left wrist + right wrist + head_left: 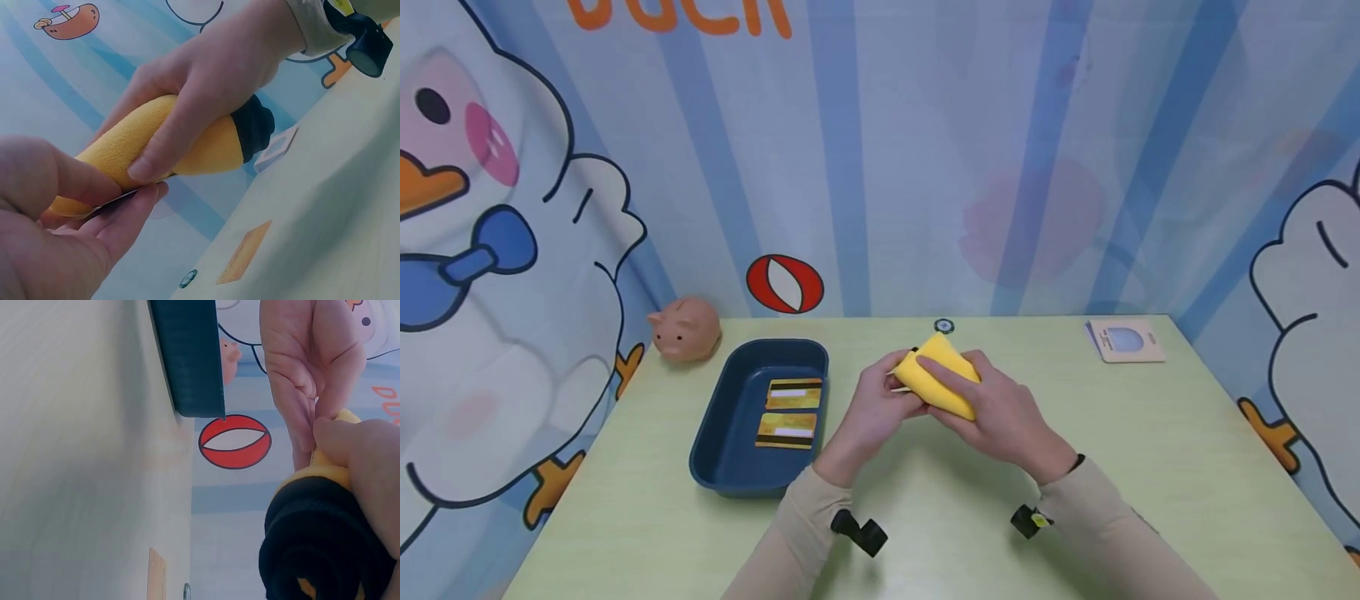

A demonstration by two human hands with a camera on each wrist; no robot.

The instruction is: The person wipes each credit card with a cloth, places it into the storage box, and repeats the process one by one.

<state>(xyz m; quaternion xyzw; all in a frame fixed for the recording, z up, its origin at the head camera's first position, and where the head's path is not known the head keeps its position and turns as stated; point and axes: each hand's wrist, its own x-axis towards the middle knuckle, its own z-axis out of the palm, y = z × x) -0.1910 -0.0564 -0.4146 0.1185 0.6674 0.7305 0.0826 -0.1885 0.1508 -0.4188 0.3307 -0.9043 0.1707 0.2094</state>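
Observation:
My right hand [1006, 410] grips a fuzzy yellow cloth [946, 371], bunched into a roll; its thumb lies across it. A black end of the cloth [253, 130] sticks out beside this hand in the left wrist view. My left hand [878, 402] meets the cloth's other end, thumb and fingers pinching a thin flat card [115, 203]. The cloth lies against the card and covers most of it. In the left wrist view only a pale edge and a dark underside of the card show. Both hands are raised over the table, close together.
A dark blue tray [715, 462] holds two gold bank cards [786, 430] left of my hands. Behind it sits a pink piggy bank [687, 330]. A round chip [944, 326] and a pale booklet [1126, 341] lie near the back edge. An orange-tan flat piece [245, 252] lies on the table.

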